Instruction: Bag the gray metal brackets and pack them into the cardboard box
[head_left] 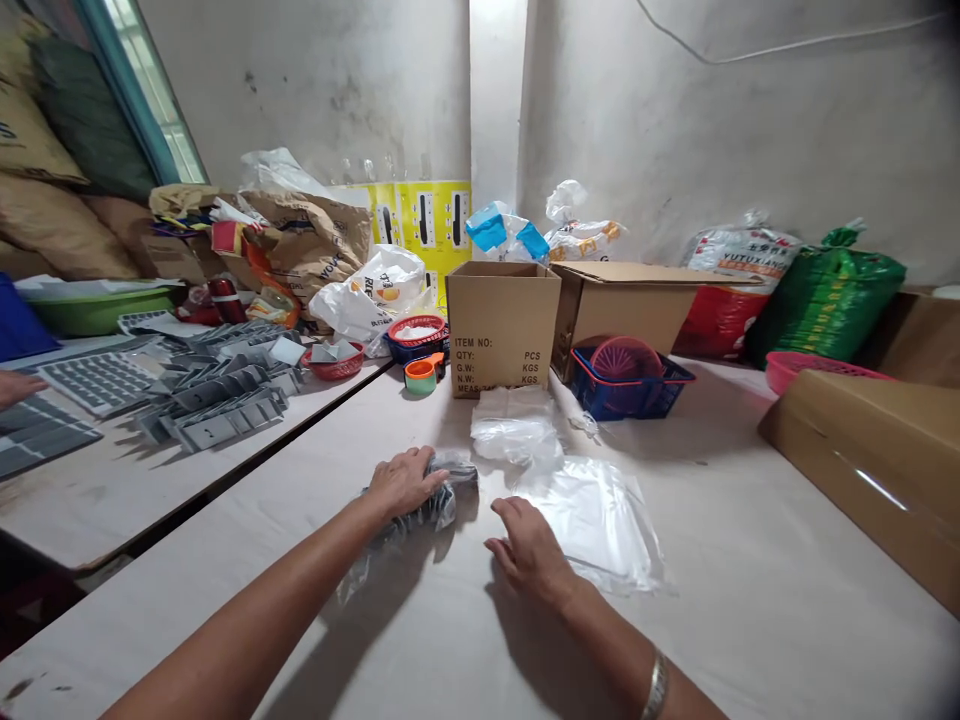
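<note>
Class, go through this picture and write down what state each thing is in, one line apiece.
Left grip: laid over the packet
Right grip: open, holding nothing
Packet: wrapped in clear plastic
Clear bags: lying flat, creased
Printed box: upright
Grey pieces: loosely piled
Blue basket: upright, a pink basket inside
Bright green sack: tied at the top

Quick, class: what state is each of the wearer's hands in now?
Left hand: on the plastic-wrapped bundle; whether it grips cannot be told.
Right hand: open, holding nothing visible, beside the clear bags.
</note>
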